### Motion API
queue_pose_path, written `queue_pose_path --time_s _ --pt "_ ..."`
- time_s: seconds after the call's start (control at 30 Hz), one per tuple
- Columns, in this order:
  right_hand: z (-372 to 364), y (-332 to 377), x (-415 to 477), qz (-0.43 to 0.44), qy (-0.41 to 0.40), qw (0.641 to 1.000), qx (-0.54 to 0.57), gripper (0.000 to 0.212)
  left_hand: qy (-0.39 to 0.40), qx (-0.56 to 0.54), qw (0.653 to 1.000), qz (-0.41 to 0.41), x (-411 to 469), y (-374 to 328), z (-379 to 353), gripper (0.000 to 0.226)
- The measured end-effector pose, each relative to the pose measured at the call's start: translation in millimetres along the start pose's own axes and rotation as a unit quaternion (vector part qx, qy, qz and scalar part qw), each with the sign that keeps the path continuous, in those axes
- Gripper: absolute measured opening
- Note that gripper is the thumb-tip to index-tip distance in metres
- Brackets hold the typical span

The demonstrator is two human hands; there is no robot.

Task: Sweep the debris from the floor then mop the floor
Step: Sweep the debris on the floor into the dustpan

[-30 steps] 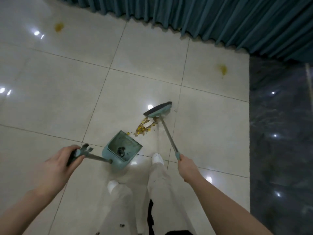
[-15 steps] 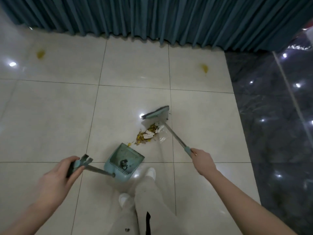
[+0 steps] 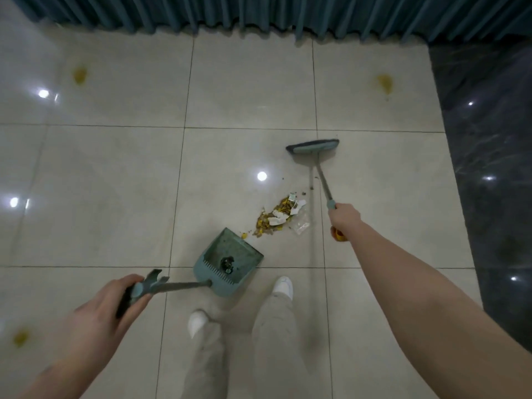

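A pile of yellow and white debris (image 3: 277, 216) lies on the pale tiled floor (image 3: 115, 182), just beyond the mouth of a teal dustpan (image 3: 230, 260). The pan rests on the floor with a dark clump inside it. My left hand (image 3: 106, 309) grips the dustpan's long handle at the lower left. My right hand (image 3: 344, 218) grips the handle of a teal broom (image 3: 313, 146). The broom head sits beyond the pile, to its upper right, apart from it.
Yellow stains mark the floor at the far left (image 3: 80, 74), far right (image 3: 385, 82) and near left (image 3: 20, 337). A teal curtain (image 3: 259, 12) hangs along the far edge. Dark marble flooring (image 3: 489, 168) runs down the right side. My white shoes (image 3: 283, 286) stand behind the dustpan.
The broom head has lifted off the debris and moved away to the far right of the pile. The dustpan has stayed near the pile in my left hand.
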State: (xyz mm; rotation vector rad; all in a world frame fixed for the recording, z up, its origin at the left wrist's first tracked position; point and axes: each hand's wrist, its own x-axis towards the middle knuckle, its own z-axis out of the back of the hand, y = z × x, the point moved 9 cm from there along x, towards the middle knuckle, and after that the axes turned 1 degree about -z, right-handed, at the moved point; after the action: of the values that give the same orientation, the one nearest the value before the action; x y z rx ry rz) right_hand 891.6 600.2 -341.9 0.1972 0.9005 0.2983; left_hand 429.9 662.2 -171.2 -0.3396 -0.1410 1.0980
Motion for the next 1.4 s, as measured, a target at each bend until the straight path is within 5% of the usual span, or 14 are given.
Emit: queue_pose_path --time_s 0.23,0.7,0.97,1.17,1.4 --pt "-85.0 -20.1 -74.4 -0.055 0.003 0.998 -0.006 0.034 0.035 -0.030 0.999 -0.012 2.5 46.7 4.3 0.026" --pt "-307.4 -69.3 -304.1 -0.111 0.019 0.989 0.093 0.044 0.077 -0.056 0.986 -0.140 -33.9 102.3 4.8 0.030" --pt "-234.2 -81.9 -328.3 -0.067 -0.086 0.989 0.104 0.029 0.065 -0.065 0.981 -0.173 -25.6 103.2 11.7 0.030" --pt "-163.3 -84.2 -301.3 -0.050 -0.101 0.994 -0.001 0.034 0.048 -0.057 0.981 -0.181 -29.8 105.1 5.0 0.030" --pt "-129.2 -55.1 -225.5 -0.019 -0.104 0.993 0.051 0.039 0.026 -0.047 0.984 -0.169 -34.7 83.8 -5.1 0.030"
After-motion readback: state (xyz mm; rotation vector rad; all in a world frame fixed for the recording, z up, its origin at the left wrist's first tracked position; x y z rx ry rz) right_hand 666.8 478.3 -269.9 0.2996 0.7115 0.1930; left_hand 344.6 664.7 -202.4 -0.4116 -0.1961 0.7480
